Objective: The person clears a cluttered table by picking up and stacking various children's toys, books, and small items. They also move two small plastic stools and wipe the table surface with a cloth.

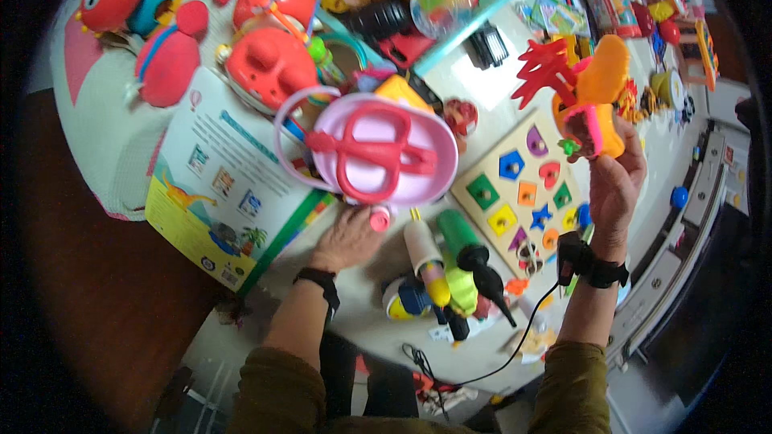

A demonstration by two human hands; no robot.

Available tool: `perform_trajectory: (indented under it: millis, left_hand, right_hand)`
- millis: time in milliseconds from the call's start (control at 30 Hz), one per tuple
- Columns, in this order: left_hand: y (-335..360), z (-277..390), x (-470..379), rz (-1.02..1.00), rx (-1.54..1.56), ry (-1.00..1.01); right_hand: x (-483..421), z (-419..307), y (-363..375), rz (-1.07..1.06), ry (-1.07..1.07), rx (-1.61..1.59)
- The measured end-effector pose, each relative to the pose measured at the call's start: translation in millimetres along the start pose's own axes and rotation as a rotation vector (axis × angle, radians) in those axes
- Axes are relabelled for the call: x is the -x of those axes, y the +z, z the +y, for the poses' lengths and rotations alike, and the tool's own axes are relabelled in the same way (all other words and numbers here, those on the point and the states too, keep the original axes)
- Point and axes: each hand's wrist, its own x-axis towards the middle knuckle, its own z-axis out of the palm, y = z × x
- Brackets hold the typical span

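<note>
My right hand [618, 181] holds an orange plastic toy [612, 132] by its lower edge, above the right side of a wooden shape puzzle board [470, 184]. The toy has a pink-rimmed opening, an orange flap on top and a small green piece at its front. A red plastic tree-like piece [549, 69] stands out from its left side. Low at the near side of a pink toy basket [446, 160] is my left hand [350, 241], its fingertips partly hidden. A small pink cylinder [379, 218] is at those fingers; whether they grip it is unclear. Red plastic toy glasses [368, 154] lie in the basket.
A picture book [211, 163] lies left of the basket. Red rubber toys [271, 66] and a teal tray [476, 27] of toys stand beyond. Bottle-like toys [455, 232] stand nearer me. A black cable [525, 337] runs from my right wrist.
</note>
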Motion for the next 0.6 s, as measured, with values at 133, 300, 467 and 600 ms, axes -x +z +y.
perform_trajectory:
  millis: [133, 300, 467, 600]
  left_hand:
    - [4.4, -2.1, -4.7, 0.127, 0.059, 0.014]
    - [9.2, -2.0, -9.9, 0.104, 0.069, 0.025]
    - [7.9, 4.5, -15.1, 0.147, 0.042, 0.019]
    - [5.4, 12.7, -17.2, 0.148, 0.078, 0.012]
  right_hand:
    - [60.9, -7.2, -46.0, 0.108, 0.062, 0.103]
    - [173.5, -17.3, -100.9, 0.337, 0.101, 0.11]
    - [300.6, -8.1, -93.9, 0.621, 0.307, 0.106]
    - [384.3, -2.0, -55.6, 0.641, 0.54, 0.065]
